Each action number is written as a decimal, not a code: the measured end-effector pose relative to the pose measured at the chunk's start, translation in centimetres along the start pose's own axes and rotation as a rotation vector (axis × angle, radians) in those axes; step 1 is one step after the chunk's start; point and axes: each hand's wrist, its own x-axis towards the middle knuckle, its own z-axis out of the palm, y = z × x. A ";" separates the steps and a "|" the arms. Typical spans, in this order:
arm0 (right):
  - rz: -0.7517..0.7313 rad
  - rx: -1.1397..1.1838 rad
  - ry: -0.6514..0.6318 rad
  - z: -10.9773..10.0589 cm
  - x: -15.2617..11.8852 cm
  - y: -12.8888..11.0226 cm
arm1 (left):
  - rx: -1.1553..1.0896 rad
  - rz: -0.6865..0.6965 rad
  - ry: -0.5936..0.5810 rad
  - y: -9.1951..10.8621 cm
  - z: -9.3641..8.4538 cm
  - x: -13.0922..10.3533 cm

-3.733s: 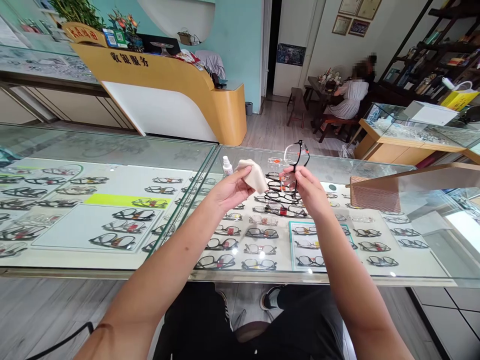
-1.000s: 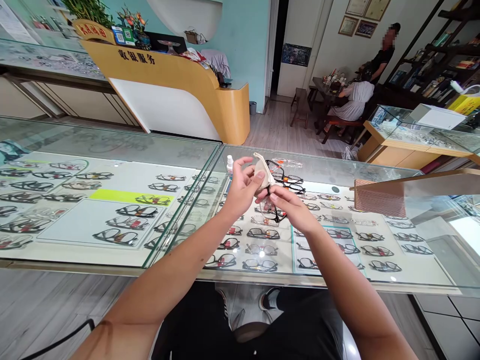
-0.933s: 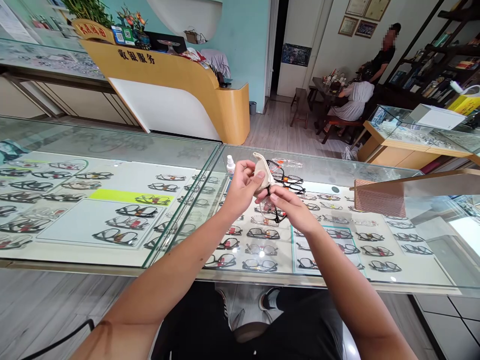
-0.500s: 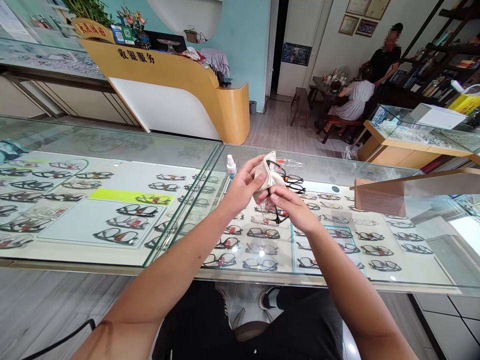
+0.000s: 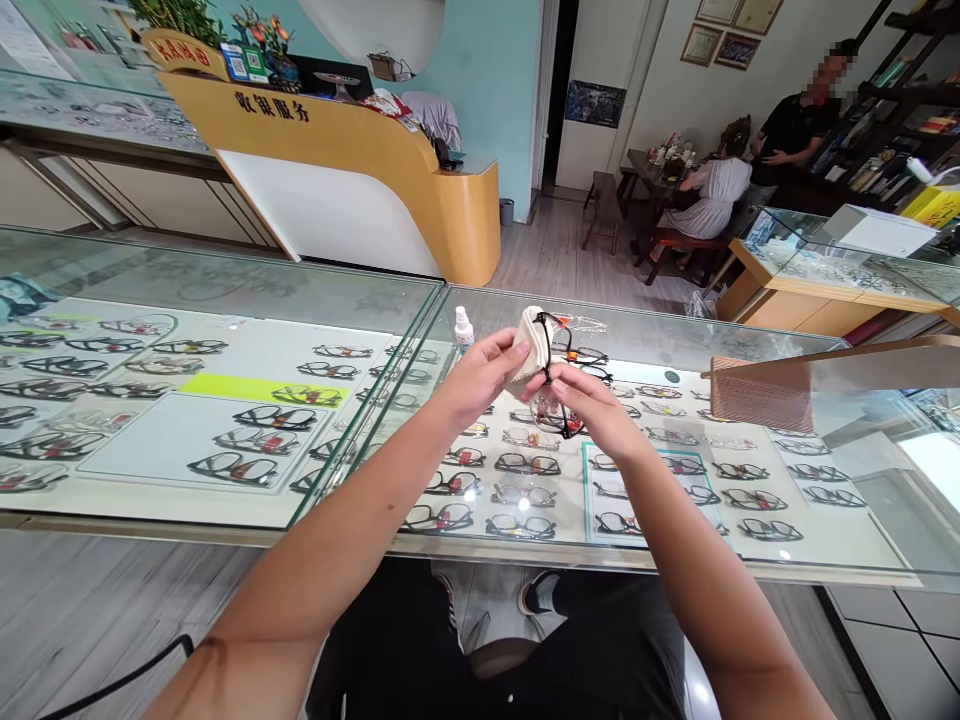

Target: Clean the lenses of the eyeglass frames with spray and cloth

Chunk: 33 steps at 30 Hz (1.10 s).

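Above the glass counter, my left hand (image 5: 484, 375) is closed on a folded cream cloth (image 5: 534, 345). My right hand (image 5: 585, 400) pinches a pair of black-framed glasses (image 5: 547, 350) just right of the cloth. The glasses are held upright, one lens hanging below my fingers, and the cloth lies against the upper part of the frame. A white spray bottle (image 5: 463, 328) stands on the counter behind my left hand.
Rows of glasses lie inside the glass display counter (image 5: 525, 553) under my forearms. A tilted wooden-edged panel (image 5: 761, 393) stands at the right. Beyond are a cashier desk (image 5: 465, 220) and two people by a table.
The cloth has gone from spread around the frame to folded on its left side, showing more of the glasses. The standing person in the background has straightened and shifted right.
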 end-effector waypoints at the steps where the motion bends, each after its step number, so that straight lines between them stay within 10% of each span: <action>1: -0.006 0.004 -0.003 0.0 0.0 0.1 | -0.015 -0.009 -0.014 0.1 0.0 0.0; 26: 0.025 0.098 -0.008 -0.3 0.0 0.8 | -0.001 0.029 -0.163 0.4 -0.1 -0.1; 33: 0.021 -0.037 -0.036 0.4 0.1 1.4 | 0.031 0.140 0.033 -1.5 1.0 -0.1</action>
